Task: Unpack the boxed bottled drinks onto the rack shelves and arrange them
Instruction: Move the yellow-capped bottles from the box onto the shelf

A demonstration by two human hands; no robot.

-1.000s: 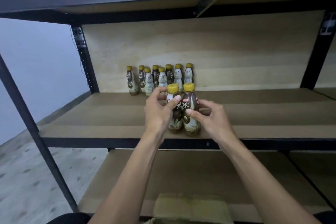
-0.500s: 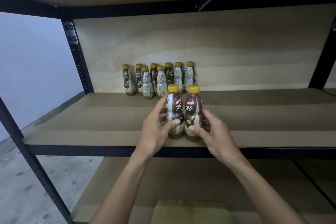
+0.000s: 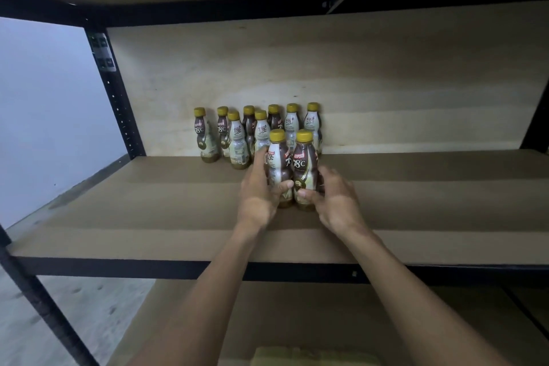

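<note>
Our left hand point(image 3: 258, 191) grips the left bottle point(image 3: 277, 164) and our right hand point(image 3: 336, 200) the right bottle point(image 3: 306, 168), both upright on the shelf point(image 3: 142, 205), the back cluster point(image 3: 237, 140) just beyond, straight ahead.

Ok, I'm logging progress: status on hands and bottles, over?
Left hand grips left bottle, right hand grips right bottle. Both upright on the shelf, before the back group. Nothing in the way.

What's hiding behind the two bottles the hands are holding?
Eight more yellow-capped brown-and-cream drink bottles stand behind them, near the pale plywood back panel. The two held bottles and the left hand cover some of their lower parts.
</note>
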